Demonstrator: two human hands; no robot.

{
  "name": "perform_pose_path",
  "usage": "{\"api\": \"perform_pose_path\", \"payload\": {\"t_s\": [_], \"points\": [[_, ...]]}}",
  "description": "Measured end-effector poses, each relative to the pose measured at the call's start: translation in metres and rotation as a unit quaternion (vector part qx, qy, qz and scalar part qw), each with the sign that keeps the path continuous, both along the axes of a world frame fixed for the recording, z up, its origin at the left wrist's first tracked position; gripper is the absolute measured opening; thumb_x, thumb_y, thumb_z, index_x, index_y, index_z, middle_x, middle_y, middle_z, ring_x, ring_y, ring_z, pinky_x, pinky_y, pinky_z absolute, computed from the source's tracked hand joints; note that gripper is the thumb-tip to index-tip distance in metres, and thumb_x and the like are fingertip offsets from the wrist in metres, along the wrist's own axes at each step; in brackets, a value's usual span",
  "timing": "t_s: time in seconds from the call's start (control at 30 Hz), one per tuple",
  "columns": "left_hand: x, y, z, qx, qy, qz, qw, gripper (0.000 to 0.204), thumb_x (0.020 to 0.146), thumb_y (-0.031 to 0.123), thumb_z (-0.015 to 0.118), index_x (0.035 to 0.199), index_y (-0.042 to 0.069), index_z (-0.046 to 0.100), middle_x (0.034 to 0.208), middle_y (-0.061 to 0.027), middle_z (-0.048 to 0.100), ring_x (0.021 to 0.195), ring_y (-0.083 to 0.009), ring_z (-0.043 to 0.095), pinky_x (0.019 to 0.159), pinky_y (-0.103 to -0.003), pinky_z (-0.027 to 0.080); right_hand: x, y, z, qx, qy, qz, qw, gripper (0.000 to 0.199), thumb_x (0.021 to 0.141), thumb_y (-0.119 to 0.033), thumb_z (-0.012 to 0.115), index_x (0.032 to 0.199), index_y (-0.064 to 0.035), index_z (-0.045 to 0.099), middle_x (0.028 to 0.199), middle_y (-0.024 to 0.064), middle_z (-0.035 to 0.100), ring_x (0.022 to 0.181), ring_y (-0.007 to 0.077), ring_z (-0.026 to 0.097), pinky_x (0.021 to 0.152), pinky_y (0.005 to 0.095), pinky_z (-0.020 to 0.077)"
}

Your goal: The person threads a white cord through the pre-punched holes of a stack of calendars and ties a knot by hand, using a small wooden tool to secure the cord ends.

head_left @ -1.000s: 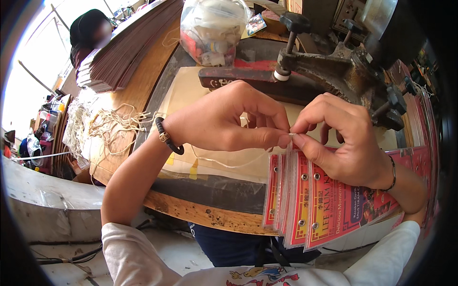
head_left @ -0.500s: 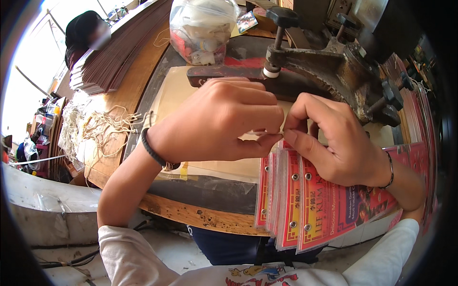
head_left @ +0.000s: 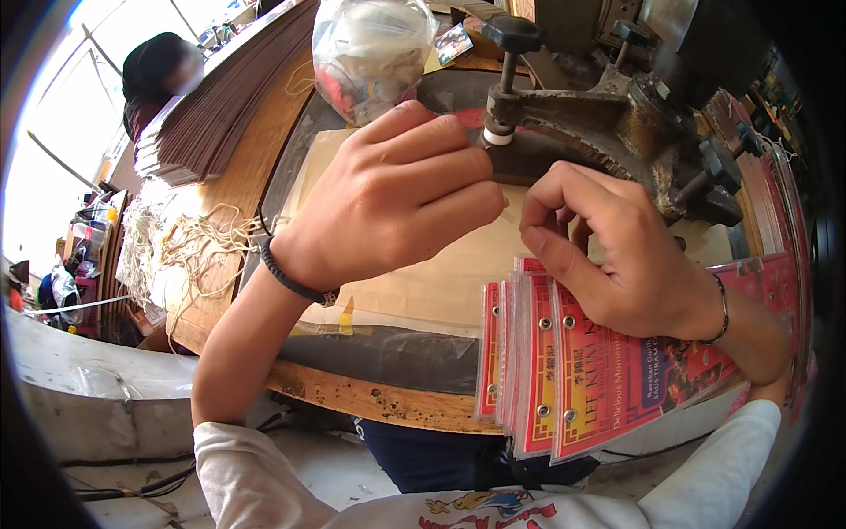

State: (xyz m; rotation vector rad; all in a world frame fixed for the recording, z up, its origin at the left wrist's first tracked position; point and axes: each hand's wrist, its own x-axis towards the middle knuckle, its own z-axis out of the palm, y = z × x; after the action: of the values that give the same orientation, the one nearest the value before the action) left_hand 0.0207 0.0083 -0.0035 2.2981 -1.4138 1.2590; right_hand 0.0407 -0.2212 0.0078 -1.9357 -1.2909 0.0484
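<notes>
"Left hand and right hand are both above the table, with some gap between them?"

"Yes. On the left one, the fingers are curled in toward the palm and we see mostly its back; whether something is inside, I cannot tell."

"And the other?"

"Its thumb and first finger are bent toward each other, tips close together. If they grasp anything, I cannot tell also."

"Where are the red cards?"

"They lie overlapped at the near right, beside and partly behind the right hand. Contact is not clear to me."

"What else is about?"

"Brown paper lies beyond the table's near edge. White strings are in a loose heap at the left, a metal clamp stands at the far right, and a plastic bag sits on the far side."
</notes>
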Motion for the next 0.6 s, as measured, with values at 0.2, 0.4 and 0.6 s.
{"api": "perform_pose_path", "payload": {"t_s": [0.2,0.4,0.6], "points": [[0.002,-0.002,-0.007,-0.041,0.018,-0.01,0.999,0.029,0.063,0.007,0.081,0.066,0.01,0.053,0.064,-0.0006,0.051,0.061,-0.0178,0.052,0.054,-0.029,0.037,-0.002,0.002,-0.002,0.026,-0.001,-0.019,0.999,0.023,0.085,-0.013,0.069,0.1,-0.0015,0.054,0.082,0.0059,0.059,0.069,0.0123,0.059,0.054,0.0237,0.0459],[0.001,-0.004,-0.008,-0.061,-0.01,-0.019,0.998,0.03,0.062,0.005,0.081,0.065,0.01,0.052,0.061,0.0001,0.048,0.055,-0.0174,0.047,0.052,-0.029,0.035,0.001,0.004,-0.003,0.023,-0.033,-0.001,0.999,0.029,0.084,-0.017,0.072,0.102,-0.0025,0.054,0.081,0.0051,0.06,0.068,0.0114,0.059,0.052,0.0233,0.0464],[-0.007,-0.005,-0.011,-0.018,-0.014,0.004,1.0,0.02,0.062,0.014,0.069,0.07,0.011,0.051,0.069,0.0006,0.048,0.062,-0.0149,0.048,0.058,-0.029,0.037,0.001,0.005,-0.002,0.002,-0.017,-0.005,1.0,0.026,0.084,-0.018,0.072,0.096,-0.0029,0.055,0.074,0.004,0.059,0.063,0.0107,0.06,0.05,0.0231,0.0456]]}}
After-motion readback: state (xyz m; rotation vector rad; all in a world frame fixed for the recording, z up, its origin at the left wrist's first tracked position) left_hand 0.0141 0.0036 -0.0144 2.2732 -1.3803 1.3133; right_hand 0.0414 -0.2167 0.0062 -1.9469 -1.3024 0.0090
